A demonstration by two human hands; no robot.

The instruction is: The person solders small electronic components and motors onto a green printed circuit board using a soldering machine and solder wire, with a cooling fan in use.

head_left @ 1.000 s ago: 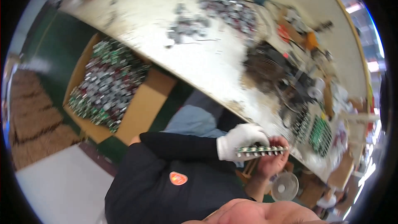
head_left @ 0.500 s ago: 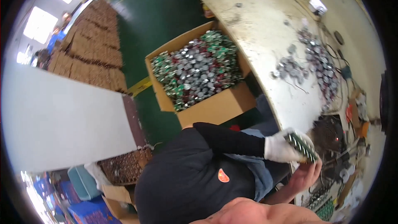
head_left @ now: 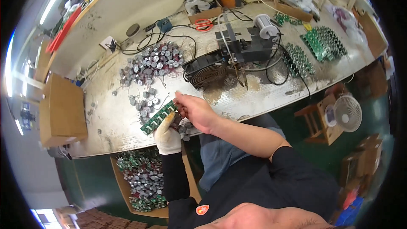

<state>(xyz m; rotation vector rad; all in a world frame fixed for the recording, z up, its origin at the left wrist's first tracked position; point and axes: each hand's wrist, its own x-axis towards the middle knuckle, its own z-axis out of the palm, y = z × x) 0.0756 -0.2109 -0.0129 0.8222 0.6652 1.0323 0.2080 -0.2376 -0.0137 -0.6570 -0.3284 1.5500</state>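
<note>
My left hand [head_left: 168, 137], in a white glove with a stained thumb, grips a long green circuit board [head_left: 158, 118] with a row of silver parts along it. The board is held slanted above the front of the workbench. My bare right hand [head_left: 195, 111] is at the board's upper right end, its fingers curled together; whatever they pinch is too small to make out. Several round silver parts with thin wires [head_left: 184, 129] show beside and below the two hands. A loose group of the same parts [head_left: 144, 100] lies just beyond the board.
A larger heap of round silver parts [head_left: 154, 59] lies farther back. A black fan [head_left: 206, 73] and a stand with a wire spool [head_left: 266, 26] occupy mid-bench. More green boards [head_left: 324, 44] lie right. A cardboard box [head_left: 63, 110] stands left; a filled carton [head_left: 120, 186] sits below the bench.
My view has swung from the floor carton to the bench. Both hands have come over the bench with the circuit board, the left still gripping it.
</note>
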